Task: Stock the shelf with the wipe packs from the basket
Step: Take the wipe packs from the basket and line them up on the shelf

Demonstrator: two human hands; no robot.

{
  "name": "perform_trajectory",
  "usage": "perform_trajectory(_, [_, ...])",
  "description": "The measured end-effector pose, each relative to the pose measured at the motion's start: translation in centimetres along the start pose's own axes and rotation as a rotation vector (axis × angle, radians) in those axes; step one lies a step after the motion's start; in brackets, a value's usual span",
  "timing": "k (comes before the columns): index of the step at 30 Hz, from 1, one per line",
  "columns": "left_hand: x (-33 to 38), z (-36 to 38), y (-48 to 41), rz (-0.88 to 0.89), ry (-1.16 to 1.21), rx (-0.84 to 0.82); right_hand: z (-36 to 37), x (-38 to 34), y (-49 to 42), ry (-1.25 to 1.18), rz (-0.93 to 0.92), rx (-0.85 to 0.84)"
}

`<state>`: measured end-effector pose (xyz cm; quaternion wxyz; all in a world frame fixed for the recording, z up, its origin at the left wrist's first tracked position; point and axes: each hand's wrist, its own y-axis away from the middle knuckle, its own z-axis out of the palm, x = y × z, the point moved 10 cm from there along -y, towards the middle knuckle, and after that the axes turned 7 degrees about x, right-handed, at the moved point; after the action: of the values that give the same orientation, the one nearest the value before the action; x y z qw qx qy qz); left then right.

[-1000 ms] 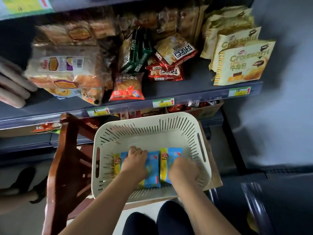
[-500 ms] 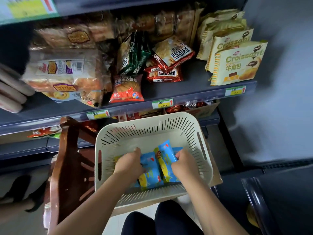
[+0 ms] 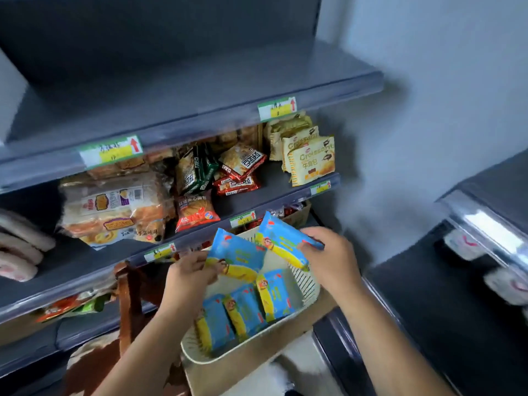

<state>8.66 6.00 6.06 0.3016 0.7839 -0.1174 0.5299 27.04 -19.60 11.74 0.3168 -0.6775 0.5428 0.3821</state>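
Blue-and-yellow wipe packs (image 3: 237, 257): one pinched in my left hand (image 3: 190, 274), another gripped in my right hand (image 3: 333, 260), both held above the cream basket (image 3: 307, 282), where at least three more lie. The upper shelf (image 3: 200, 81) looks the likely spot; I should lift both level and set them flat.

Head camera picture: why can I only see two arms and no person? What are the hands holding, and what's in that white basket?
The camera sits on the person's head and looks down, so you see only their own arms. There is no robot here. The left hand grips one blue-and-yellow plastic wipe pack. The right hand grips a second wipe pack. Both packs are lifted above the cream slotted plastic basket. Three more packs of the same kind lie inside it. Behind stands a grey metal shelf with clear bags of bread and yellow croissant packs.
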Motion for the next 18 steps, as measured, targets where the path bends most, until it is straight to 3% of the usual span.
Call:
perform_trajectory(9, [8.8,2.8,9.5,0.196,0.111,-0.302,-16.2,-6.5,8.5,-0.005,-0.1,0.271])
perform_trajectory(18, [13.1,12.6,22.7,0.183,0.263,-0.652,-32.5,-7.3,19.4,0.099,-0.15,0.616])
